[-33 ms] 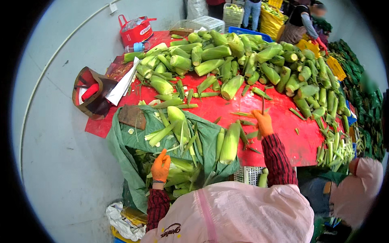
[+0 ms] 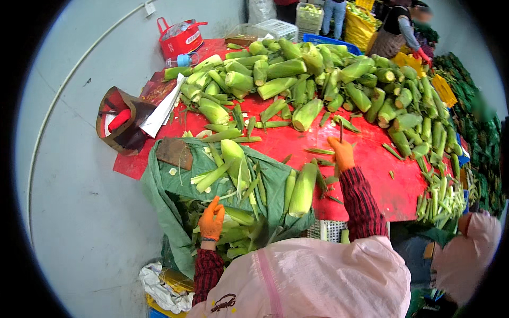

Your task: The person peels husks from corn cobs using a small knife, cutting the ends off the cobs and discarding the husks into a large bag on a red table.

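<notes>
My right hand (image 2: 342,153), in an orange glove, is closed around a thin dark tool (image 2: 341,130) pointing away from me; it looks like a narrow knife. It hovers over the red tabletop (image 2: 371,183). To its left lies a green ear of corn (image 2: 303,191) in its husk. My left hand (image 2: 211,221), also gloved in orange, has its fingers curled in above a heap of husks (image 2: 233,233). Whether it pinches anything is unclear; a pale husk strip lies by its fingertips. Beyond it, a partly stripped ear (image 2: 233,159) rests on green cloth (image 2: 172,175).
Many husked ears (image 2: 286,69) are piled across the table's far side. A wooden block (image 2: 175,153) sits on the cloth's left. Cut stalk pieces (image 2: 437,199) gather at the right edge. A brown bag (image 2: 122,122) and a red bag (image 2: 180,40) stand left. Other people are nearby.
My right hand has shifted slightly left and away from me with the thin dark tool. The left hand keeps almost the same pose. The whole view has moved a little.
</notes>
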Tool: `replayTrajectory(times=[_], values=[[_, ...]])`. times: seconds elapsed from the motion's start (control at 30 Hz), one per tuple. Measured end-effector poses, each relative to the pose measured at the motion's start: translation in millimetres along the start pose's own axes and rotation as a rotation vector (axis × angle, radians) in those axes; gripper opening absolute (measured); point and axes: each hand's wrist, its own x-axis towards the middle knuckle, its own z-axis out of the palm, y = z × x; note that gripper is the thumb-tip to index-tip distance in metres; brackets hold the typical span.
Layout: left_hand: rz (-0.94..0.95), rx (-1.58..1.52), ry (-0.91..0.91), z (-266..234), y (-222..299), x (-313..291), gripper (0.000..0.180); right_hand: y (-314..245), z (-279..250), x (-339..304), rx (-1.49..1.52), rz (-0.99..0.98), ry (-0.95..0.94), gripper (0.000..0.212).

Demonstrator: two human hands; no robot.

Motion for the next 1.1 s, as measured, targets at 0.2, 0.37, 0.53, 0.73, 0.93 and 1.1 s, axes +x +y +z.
replayTrajectory(times=[0.2, 0.37, 0.53, 0.73, 0.93, 1.1], values=[[-0.097, 0.146, 0.177, -14.9, 20.7, -37.0, 0.039, 20.4, 87.2, 150.1, 0.005, 0.337, 0.047, 0.068], [-0.289, -0.015, 0.191, -17.1, 4.5, -63.0, 0.04, 3.8, 106.5, 165.8, 0.185, 0.404, 0.039, 0.058], [-0.275, -0.259, 0.198, -13.1, 26.2, -26.0, 0.04, 6.4, 94.1, 112.6, 0.221, 0.139, -0.226, 0.052], [0.156, -0.327, -0.001, -1.5, 138.3, 38.1, 0.065, -70.3, 100.4, -50.2, 0.227, -0.373, -0.69, 0.065], [0.276, -0.803, -0.244, 6.5, 172.5, 32.0, 0.073, -61.7, 130.9, -155.2, -0.092, -0.634, -0.843, 0.063], [0.287, -0.756, -0.03, -20.3, 130.7, -5.9, 0.073, -85.1, 133.5, -212.0, -0.044, -0.327, -0.893, 0.029]])
